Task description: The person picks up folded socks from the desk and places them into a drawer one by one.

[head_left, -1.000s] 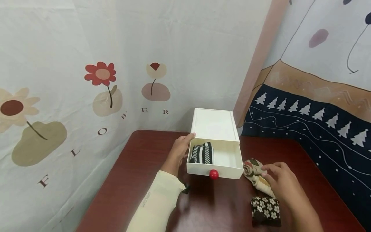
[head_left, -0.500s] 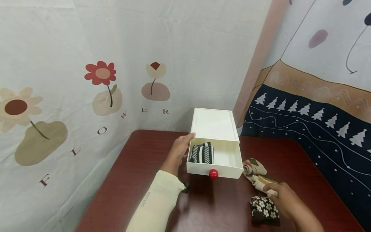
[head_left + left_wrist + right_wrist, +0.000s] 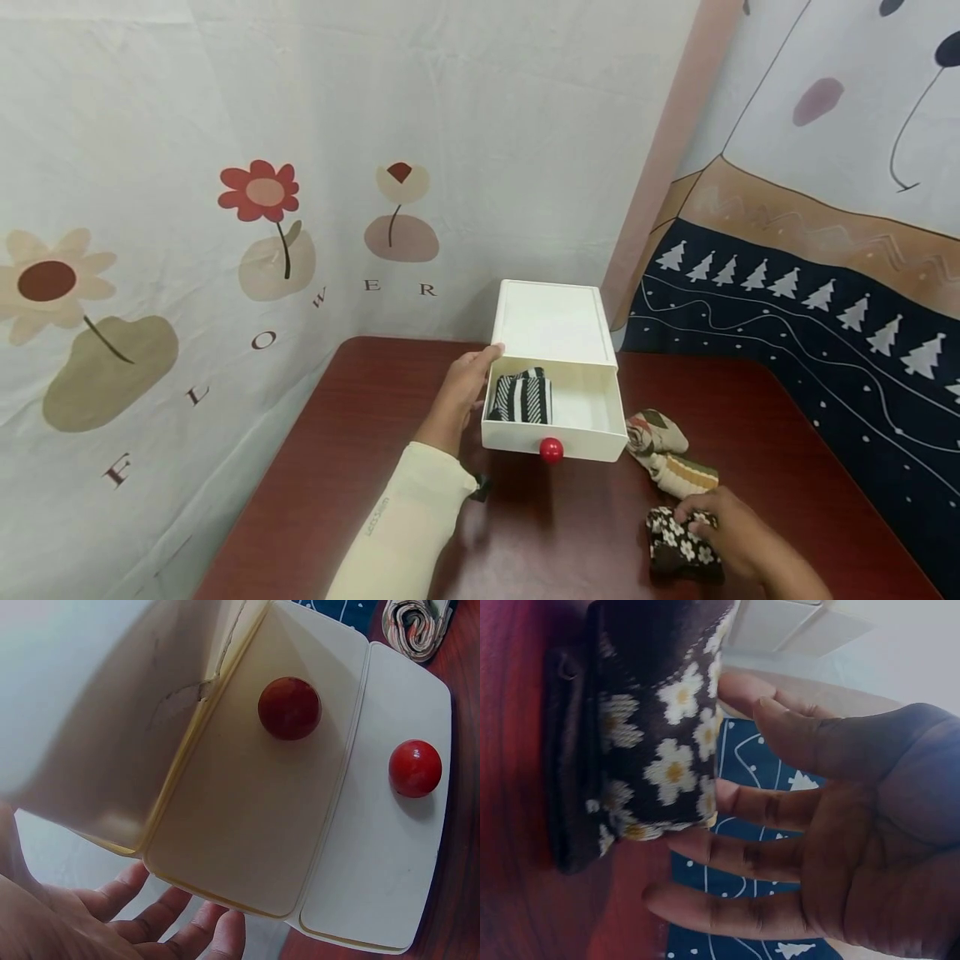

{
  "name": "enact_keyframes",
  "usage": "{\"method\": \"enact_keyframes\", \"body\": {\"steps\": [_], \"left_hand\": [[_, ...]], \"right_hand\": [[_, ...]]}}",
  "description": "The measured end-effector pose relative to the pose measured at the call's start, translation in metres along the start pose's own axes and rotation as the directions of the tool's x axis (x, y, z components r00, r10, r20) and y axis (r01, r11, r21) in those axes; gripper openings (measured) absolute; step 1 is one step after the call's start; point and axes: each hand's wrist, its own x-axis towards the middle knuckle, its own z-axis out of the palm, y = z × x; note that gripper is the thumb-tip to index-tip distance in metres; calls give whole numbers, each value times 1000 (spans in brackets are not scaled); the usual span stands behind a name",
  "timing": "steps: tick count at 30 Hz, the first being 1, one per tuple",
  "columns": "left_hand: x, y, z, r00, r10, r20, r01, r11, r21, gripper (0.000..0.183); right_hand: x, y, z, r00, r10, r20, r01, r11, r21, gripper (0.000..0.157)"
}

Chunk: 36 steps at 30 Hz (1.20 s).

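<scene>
"Where is the flowered bundle [image 3: 675, 547]?"

"On the desk [image 3: 360, 417], right at the fingertips of the right hand [image 3: 731, 529]. It's a folded dark knit with white blossoms."

"Is it being gripped?"

"No. The fingers are spread and fairly straight, with the thumb and forefinger at its edge. I can't tell how firmly they touch."

"And the other hand?"

"The left hand [image 3: 461, 383] is well away from it, against the left side of the white drawer unit [image 3: 555, 321]. Its thumb is by the top edge, and the fingers lie extended along the side. So the hands are far apart, with the unit's front between them."

"What's in the unit?"

"The top drawer [image 3: 506, 436], with a red knob [image 3: 551, 450], is pulled out. A black-and-white striped bundle [image 3: 522, 398] lies folded in its left part. The left wrist view shows two lower drawers [image 3: 232, 802] pushed in, each with its own red knob. I can't see inside those."

"Anything nearby?"

"A rolled beige bundle [image 3: 660, 432] near the drawer's right front corner, then a cream bundle [image 3: 684, 477] with a mustard band, between that and the flowered one."
</scene>
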Motion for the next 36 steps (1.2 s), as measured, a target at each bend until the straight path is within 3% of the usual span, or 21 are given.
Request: {"method": "enact_keyframes", "body": {"steps": [3, 6, 12, 27, 36], "left_hand": [[-1, 0, 0, 1000, -3, -1, 3, 1000, 1, 72], [-1, 1, 1, 1000, -6, 3, 6, 1000, -8, 72], [-2, 0, 1, 1000, -3, 10, 3, 1000, -12, 73], [-1, -2, 0, 1000, -11, -3, 11, 1000, 9, 72], [0, -2, 0, 1000, -12, 2, 12, 1000, 11, 71]], "right_hand": [[-1, 1, 4, 1000, 14, -12, -14, 1000, 14, 24], [-1, -1, 8, 996, 87, 1, -86, 994, 65, 32], [-2, -7, 15, 978, 209, -5, -208, 977, 51, 41], [-3, -9, 23, 984, 180, -3, -179, 980, 88, 42], [-5, -13, 17, 984, 158, 87, -166, 981, 99, 32]]}}
